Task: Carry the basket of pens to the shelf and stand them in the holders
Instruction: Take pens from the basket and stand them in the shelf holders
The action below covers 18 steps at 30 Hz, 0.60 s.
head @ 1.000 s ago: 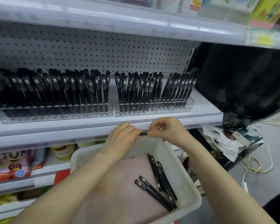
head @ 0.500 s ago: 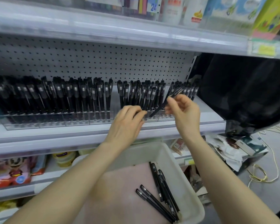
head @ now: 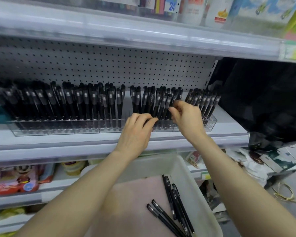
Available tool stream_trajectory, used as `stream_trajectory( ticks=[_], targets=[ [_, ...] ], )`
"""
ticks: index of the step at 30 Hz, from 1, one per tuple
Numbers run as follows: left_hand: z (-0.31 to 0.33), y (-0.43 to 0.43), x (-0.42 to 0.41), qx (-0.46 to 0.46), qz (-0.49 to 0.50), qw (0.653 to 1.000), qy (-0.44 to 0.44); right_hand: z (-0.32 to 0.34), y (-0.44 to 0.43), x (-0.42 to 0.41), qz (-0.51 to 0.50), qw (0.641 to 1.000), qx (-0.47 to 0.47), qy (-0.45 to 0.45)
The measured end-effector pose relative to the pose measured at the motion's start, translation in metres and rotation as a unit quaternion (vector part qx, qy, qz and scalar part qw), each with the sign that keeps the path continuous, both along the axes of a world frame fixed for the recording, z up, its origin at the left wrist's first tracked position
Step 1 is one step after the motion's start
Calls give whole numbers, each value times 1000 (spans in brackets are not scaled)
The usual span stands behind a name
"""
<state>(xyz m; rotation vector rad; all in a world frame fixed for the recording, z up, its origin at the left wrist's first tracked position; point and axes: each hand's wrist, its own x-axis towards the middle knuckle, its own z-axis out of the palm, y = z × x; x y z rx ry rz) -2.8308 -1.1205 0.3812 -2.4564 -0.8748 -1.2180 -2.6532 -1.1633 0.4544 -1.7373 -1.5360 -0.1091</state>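
Five loose pens (head: 175, 209) lie in the white basket (head: 193, 182) below the shelf (head: 58, 142). Up at the right holder (head: 210, 124), your right hand (head: 188, 120) pinches a standing pen (head: 177, 97) with curled fingers. Your left hand (head: 135, 132) rests relaxed fingers against that holder's front.

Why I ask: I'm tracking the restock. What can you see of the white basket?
The basket is a white, plastic-looking bin, rectangular with rounded corners, open-topped. A pale pink lining covers its floor; a few black pens lie loose toward its right side. It sits low in front of the person, below the pen shelf. Neither the left hand nor the right hand touches it; its support is hidden.
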Motion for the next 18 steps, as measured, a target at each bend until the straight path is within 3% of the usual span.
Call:
stream_trajectory(
  ticks=[13,18],
  targets=[
    [-5,3,0,9,-6,1000,-11,-16,0,-6,-8,998,19,57],
    [-5,3,0,3,-4,1000,-13,-35,-32,-18,-28,993,89,78]
  ],
)
